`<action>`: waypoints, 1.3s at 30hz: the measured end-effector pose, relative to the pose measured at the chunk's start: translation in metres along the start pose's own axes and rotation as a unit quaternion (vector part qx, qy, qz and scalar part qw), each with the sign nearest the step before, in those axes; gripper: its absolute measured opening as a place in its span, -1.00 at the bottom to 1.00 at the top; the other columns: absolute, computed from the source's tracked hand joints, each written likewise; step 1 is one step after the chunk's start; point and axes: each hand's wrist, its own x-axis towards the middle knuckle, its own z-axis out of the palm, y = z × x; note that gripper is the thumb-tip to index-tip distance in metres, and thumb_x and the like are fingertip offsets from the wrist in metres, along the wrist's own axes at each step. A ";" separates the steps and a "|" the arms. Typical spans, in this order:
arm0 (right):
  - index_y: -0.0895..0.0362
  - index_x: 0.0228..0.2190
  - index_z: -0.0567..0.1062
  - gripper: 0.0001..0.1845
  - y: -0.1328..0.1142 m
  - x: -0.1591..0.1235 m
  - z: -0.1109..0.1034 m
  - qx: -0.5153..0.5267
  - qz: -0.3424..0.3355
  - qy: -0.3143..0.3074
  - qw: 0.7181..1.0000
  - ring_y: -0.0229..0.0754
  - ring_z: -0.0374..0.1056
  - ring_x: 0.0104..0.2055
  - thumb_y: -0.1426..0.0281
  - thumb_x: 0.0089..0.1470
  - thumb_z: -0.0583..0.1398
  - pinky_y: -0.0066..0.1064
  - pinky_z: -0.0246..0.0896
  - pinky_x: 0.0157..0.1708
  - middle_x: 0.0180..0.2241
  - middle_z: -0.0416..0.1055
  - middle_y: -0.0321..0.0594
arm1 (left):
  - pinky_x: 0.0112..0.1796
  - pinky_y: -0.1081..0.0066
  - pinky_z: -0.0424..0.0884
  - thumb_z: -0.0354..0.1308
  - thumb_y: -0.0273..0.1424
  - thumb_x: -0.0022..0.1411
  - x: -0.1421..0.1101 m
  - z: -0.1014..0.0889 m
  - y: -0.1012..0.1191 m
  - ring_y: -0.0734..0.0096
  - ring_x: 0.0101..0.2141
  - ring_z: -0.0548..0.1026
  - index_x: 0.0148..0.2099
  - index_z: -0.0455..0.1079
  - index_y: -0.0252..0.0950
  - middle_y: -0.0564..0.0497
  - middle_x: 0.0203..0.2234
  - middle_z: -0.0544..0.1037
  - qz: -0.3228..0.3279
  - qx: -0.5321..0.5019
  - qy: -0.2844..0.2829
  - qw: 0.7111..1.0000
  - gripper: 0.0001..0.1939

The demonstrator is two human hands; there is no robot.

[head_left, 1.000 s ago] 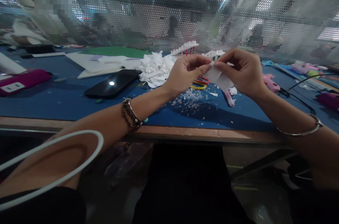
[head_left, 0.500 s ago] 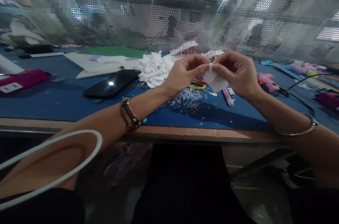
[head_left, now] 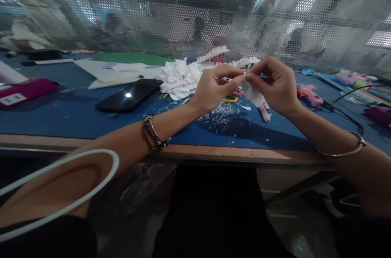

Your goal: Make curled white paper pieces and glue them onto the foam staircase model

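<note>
A small piece of white paper (head_left: pixel 253 94) hangs between my hands above the table. My left hand (head_left: pixel 210 88) pinches its upper edge between thumb and fingers. From the other side my right hand (head_left: pixel 275 84) is closed on the same paper, fingertips nearly meeting the left ones. Under the hands lie scissors with yellow and red handles (head_left: pixel 230 98), partly hidden, and a scatter of tiny white scraps (head_left: pixel 222 114). To the left is a heap of cut white paper (head_left: pixel 179 78). A pink stick-like tool (head_left: pixel 264 113) rests below the paper.
A black phone (head_left: pixel 130 96) and a magenta pouch (head_left: pixel 27 92) lie on the left of the blue table (head_left: pixel 73 121). A pink glue gun (head_left: pixel 310 94) with a black cord is at right. White pieces on red posts (head_left: pixel 215 53) stand behind, before a perforated metal screen (head_left: pixel 171 14).
My left fingers have shifted slightly along the paper's top edge, and the left wrist has moved a little right. The paper has turned a bit and now hangs narrower beside my right hand.
</note>
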 end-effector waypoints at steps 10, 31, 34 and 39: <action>0.08 -0.27 0.40 -0.89 0.005 -0.002 -0.001 -0.038 -0.024 -0.030 0.999 -0.33 0.35 -0.39 0.36 0.11 0.16 -0.46 0.33 -0.41 -0.41 0.37 -0.33 | -0.27 0.49 0.44 0.23 -0.17 0.08 0.002 0.000 0.000 0.50 -0.31 0.50 -0.28 0.51 -0.34 0.03 -0.37 0.56 -0.029 -0.021 -0.005 0.999 -0.69; -0.02 -0.28 0.52 -0.84 -0.014 0.012 -0.026 -0.214 -0.158 -0.165 0.950 -0.22 0.40 -0.22 0.34 0.16 0.12 -0.34 0.34 -0.20 -0.27 0.52 -0.28 | -0.30 0.44 0.49 0.24 -0.15 0.06 0.007 -0.006 -0.004 0.44 -0.33 0.54 -0.26 0.51 -0.38 -0.01 -0.39 0.58 -0.107 -0.032 -0.069 0.991 -0.63; -0.03 -0.28 0.52 -0.84 -0.010 0.011 -0.024 -0.217 -0.166 -0.160 0.948 -0.17 0.38 -0.22 0.33 0.15 0.13 -0.29 0.33 -0.19 -0.28 0.52 -0.23 | -0.30 0.42 0.48 0.24 -0.17 0.08 0.007 -0.007 -0.004 0.42 -0.32 0.54 -0.26 0.51 -0.38 -0.03 -0.41 0.58 -0.104 -0.026 -0.075 0.991 -0.66; -0.04 -0.27 0.51 -0.85 -0.005 0.007 -0.022 -0.246 -0.160 -0.155 0.943 -0.13 0.35 -0.21 0.32 0.15 0.13 -0.23 0.31 -0.15 -0.29 0.50 -0.21 | -0.30 0.43 0.47 0.24 -0.17 0.06 0.007 -0.009 -0.005 0.44 -0.35 0.52 -0.28 0.52 -0.39 -0.04 -0.42 0.57 -0.096 -0.020 -0.095 0.991 -0.65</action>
